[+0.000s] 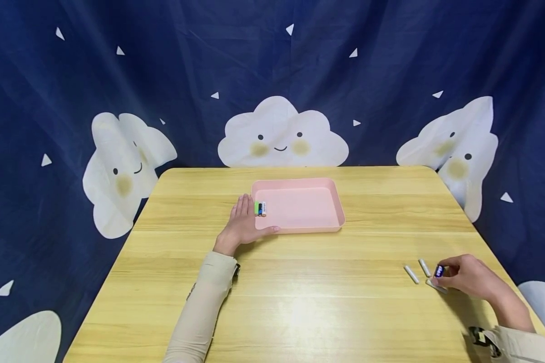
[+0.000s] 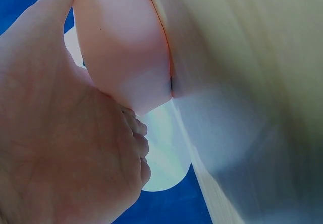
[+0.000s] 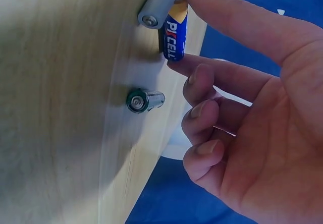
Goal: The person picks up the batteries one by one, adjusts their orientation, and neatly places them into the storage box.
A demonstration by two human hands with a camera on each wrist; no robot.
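My left hand (image 1: 241,222) lies against the left end of a shallow pink tray (image 1: 295,230), fingers straight and thumb along its front side. In the left wrist view the palm faces the tray's outer wall (image 2: 121,47). Small batteries (image 1: 260,208) with green, dark and white wraps lie side by side in the tray's left end. At the table's right, my right hand (image 1: 474,277) pinches a blue battery (image 3: 174,40) between thumb and index finger. A silver-grey battery (image 3: 159,4) is close by it, and a green-ended battery (image 3: 145,101) lies apart.
Other pale batteries (image 1: 411,274) lie on the wooden table (image 1: 318,302) left of the right hand. A dark blue curtain (image 1: 186,75) with clouds hangs behind the table and along its sides.
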